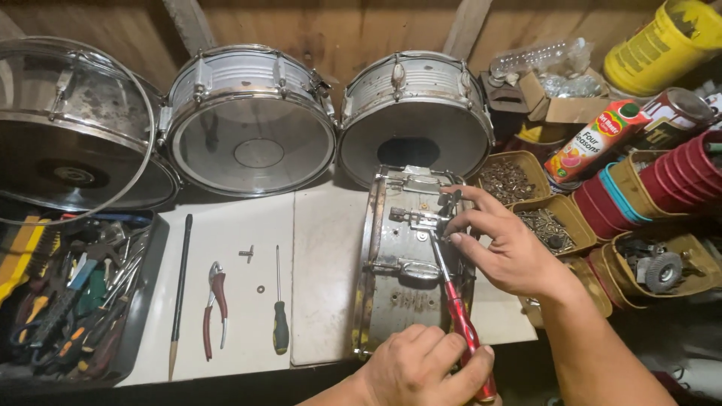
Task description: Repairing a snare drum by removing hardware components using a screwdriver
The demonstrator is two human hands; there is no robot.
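Nearest, at the bottom edge: left hand [421,368], fingers curled tight around the red handle of a screwdriver [460,316], shaft angled up toward the metal fitting [421,218] on the shell of a worn snare drum [410,259]. Drum lying on its side on the white worktop [248,316], right of centre. Just above: right hand [504,248], thumb and fingertips pinched on the small fitting at the screwdriver tip, other fingers loosely bent over the shell.

Left of the drum, flat on the worktop and well apart from both hands: 1 green-handled screwdriver [280,319], 1 pair of red-handled pliers [214,308], 1 long dark rod [180,293], 1 small metal key [247,253] and 1 washer [260,289]. Farther left, a dark tray of mixed tools [68,301].

Right of the right hand, tins of screws and small parts [545,225], plus 1 tin holding a grinding wheel [662,271].

Farthest back, against the wooden wall: 3 more drums, 1 large [68,128] at the left, 2 silver snare drums [252,116] on edge; at the far right a juice carton [598,139] and a yellow can [662,45].
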